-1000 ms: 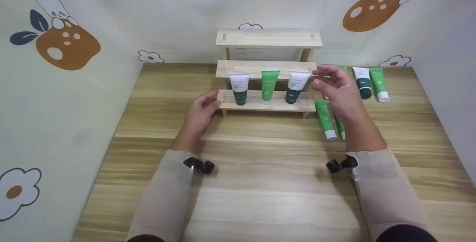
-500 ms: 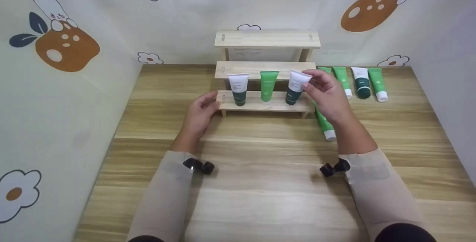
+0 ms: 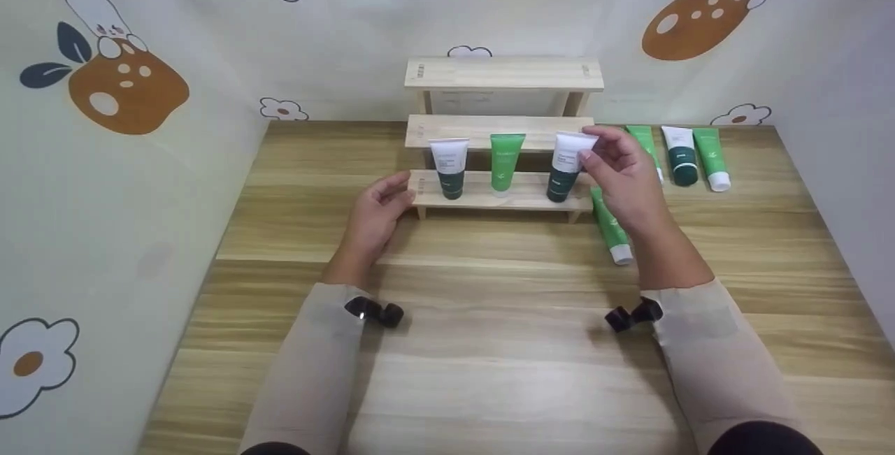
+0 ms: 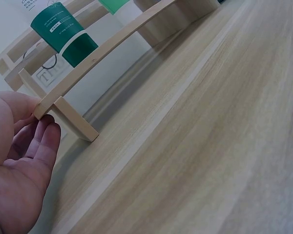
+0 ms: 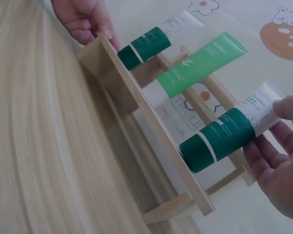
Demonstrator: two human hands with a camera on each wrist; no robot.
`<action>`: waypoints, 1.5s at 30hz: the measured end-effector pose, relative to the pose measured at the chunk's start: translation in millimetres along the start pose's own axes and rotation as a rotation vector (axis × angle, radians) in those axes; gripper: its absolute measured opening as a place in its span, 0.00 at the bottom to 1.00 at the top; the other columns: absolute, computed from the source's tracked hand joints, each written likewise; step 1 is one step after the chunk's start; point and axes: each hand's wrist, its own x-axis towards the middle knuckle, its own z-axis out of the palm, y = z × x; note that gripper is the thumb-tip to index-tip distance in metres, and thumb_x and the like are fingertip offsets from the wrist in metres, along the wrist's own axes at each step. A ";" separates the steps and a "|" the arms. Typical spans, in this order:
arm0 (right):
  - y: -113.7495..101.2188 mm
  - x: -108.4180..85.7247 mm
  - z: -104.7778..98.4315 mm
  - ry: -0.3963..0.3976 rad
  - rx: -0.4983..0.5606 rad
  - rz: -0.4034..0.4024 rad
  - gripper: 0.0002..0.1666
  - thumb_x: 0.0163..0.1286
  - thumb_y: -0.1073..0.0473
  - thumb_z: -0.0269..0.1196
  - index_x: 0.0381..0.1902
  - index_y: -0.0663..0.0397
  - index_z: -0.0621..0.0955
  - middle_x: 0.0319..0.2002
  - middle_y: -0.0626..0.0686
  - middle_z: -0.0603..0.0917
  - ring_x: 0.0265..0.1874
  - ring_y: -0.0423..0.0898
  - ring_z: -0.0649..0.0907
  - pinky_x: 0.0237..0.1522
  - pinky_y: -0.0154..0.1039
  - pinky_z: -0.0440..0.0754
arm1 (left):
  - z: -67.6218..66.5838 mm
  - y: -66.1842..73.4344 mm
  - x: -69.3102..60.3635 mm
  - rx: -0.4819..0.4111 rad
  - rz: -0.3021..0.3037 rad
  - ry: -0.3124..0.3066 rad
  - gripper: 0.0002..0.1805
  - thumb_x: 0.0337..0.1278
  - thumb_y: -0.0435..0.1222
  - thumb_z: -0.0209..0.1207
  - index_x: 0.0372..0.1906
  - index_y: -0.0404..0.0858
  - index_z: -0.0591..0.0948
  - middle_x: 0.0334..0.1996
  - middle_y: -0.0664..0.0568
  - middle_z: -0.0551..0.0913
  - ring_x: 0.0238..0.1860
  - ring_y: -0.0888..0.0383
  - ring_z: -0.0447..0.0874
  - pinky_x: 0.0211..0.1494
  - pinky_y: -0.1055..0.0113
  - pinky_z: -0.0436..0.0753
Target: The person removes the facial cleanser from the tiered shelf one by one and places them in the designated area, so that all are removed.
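Note:
A three-step wooden stand (image 3: 503, 73) stands against the back wall. On its lowest step are three squeeze tubes, caps down: a white and dark green tube (image 3: 449, 168) at left, a bright green tube (image 3: 504, 163) in the middle, and a second white and dark green tube (image 3: 567, 165) at right. My right hand (image 3: 626, 179) pinches the upper edge of the right tube between thumb and fingers; its base is at the step in the right wrist view. My left hand (image 3: 372, 217) grips the left end of the lowest step, some fingers curled beneath it (image 4: 24, 156).
Right of the stand, a green tube (image 3: 642, 144), a white and dark green tube (image 3: 680, 154) and another green tube (image 3: 712, 158) lie on the wood-grain table (image 3: 489, 343). One more green tube (image 3: 610, 228) lies nearer, partly beside my right hand. Patterned cloth walls (image 3: 210, 35) enclose the table.
My right hand has come in from the right and taken hold of the right-hand tube's top. That tube then shifted slightly right along the step. My left hand has stayed put.

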 end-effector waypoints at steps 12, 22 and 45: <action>2.5 4.7 -32.3 0.144 0.274 0.090 0.23 0.78 0.61 0.66 0.68 0.45 0.80 0.52 0.53 0.85 0.48 0.47 0.84 0.48 0.32 0.89 | 0.9 1.5 -1.9 0.020 0.017 0.021 0.24 0.70 0.34 0.68 0.69 0.39 0.82 0.67 0.44 0.84 0.67 0.52 0.82 0.71 0.66 0.84; 16.4 -3.1 -73.1 0.207 0.305 0.088 0.23 0.77 0.63 0.67 0.67 0.48 0.81 0.50 0.52 0.83 0.46 0.45 0.83 0.45 0.29 0.89 | 1.9 0.1 0.7 -0.013 0.008 -0.008 0.24 0.72 0.33 0.66 0.70 0.38 0.81 0.67 0.42 0.83 0.68 0.52 0.81 0.74 0.65 0.82; 50.2 -9.5 -146.1 0.280 0.442 0.331 0.30 0.73 0.57 0.73 0.71 0.42 0.80 0.55 0.47 0.81 0.43 0.42 0.79 0.40 0.29 0.83 | -0.8 1.7 -1.0 0.029 0.021 0.000 0.24 0.71 0.35 0.67 0.69 0.39 0.82 0.68 0.44 0.83 0.69 0.52 0.80 0.75 0.62 0.82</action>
